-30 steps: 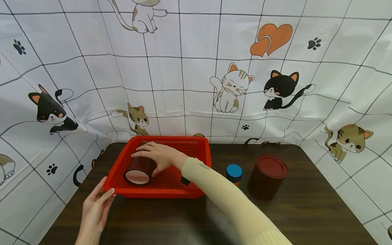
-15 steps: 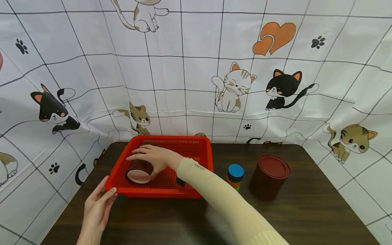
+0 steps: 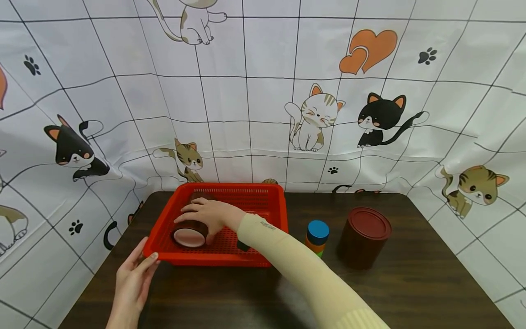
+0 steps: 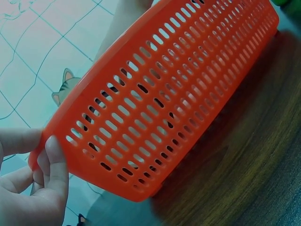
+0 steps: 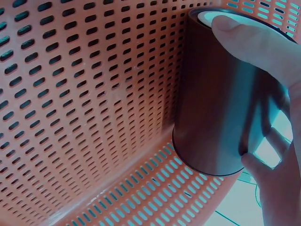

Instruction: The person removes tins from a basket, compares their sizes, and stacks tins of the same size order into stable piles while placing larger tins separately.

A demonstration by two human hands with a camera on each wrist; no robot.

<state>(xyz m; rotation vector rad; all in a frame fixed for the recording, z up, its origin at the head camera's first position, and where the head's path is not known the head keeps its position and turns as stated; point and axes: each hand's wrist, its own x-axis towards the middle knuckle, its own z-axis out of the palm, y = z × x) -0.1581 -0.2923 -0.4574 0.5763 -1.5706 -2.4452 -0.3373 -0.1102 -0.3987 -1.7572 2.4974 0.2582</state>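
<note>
A red slotted basket (image 3: 218, 262) stands on the dark table. Its front left corner is pinched by my left hand (image 3: 132, 285); in the left wrist view the thumb (image 4: 56, 162) presses the outer side of the rim. Inside the basket's left part a dark brown canister (image 3: 201, 225) lies on its side, its pale round end towards me. My right hand (image 3: 213, 218) reaches over and grips it. The right wrist view has the thumb (image 5: 249, 42) at the pale end of the canister and other fingers round its far side, partly hidden.
Right of the basket stands a small bottle (image 3: 316, 237) with a blue cap. Farther right is an upright brown canister (image 3: 361, 242) with a red-brown lid. A white cat-print sheet (image 3: 263, 100) hangs behind and beside the table (image 3: 411, 274).
My right hand's fingers, spread over the canister before, have bent in around it. My left hand keeps its pinch on the basket corner. The head view has shifted slightly.
</note>
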